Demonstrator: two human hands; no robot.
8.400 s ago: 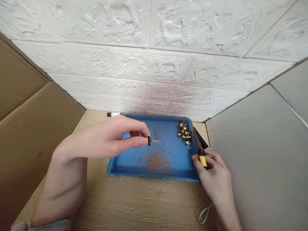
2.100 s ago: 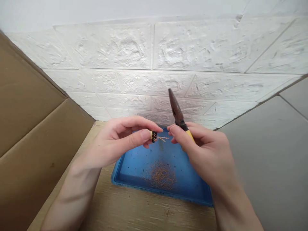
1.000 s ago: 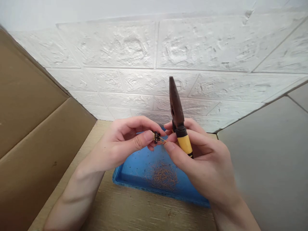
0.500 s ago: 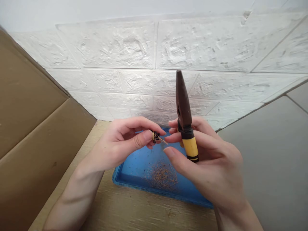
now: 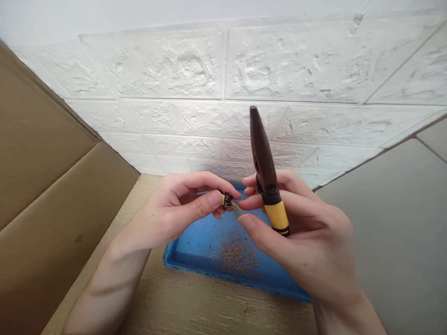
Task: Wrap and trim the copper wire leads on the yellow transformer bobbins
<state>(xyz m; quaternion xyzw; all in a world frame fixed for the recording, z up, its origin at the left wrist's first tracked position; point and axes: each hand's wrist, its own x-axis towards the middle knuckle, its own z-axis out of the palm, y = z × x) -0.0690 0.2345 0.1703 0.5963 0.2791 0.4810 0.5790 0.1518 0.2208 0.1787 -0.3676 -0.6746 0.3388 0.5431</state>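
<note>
My left hand (image 5: 178, 209) pinches a small black and yellow component (image 5: 226, 200) between thumb and fingers, with thin copper wires sticking out to the right. My right hand (image 5: 300, 237) holds dark pliers (image 5: 264, 158) with a yellow handle, jaws pointing up. Its thumb and forefinger reach toward the wires and stand right beside them. Both hands hover above a blue tray (image 5: 195, 237).
A heap of cut copper wire bits (image 5: 235, 255) lies in the tray. The tray sits on a wooden tabletop (image 5: 195, 307). A cardboard panel (image 5: 45, 186) stands on the left, a grey panel (image 5: 394, 223) on the right, a white brick-pattern wall (image 5: 223, 93) behind.
Since the earliest frame my right hand has lifted the pliers off the tray's right edge and brought them up to the component. In the last second the pliers tilted slightly; the fingers stayed by the wires.
</note>
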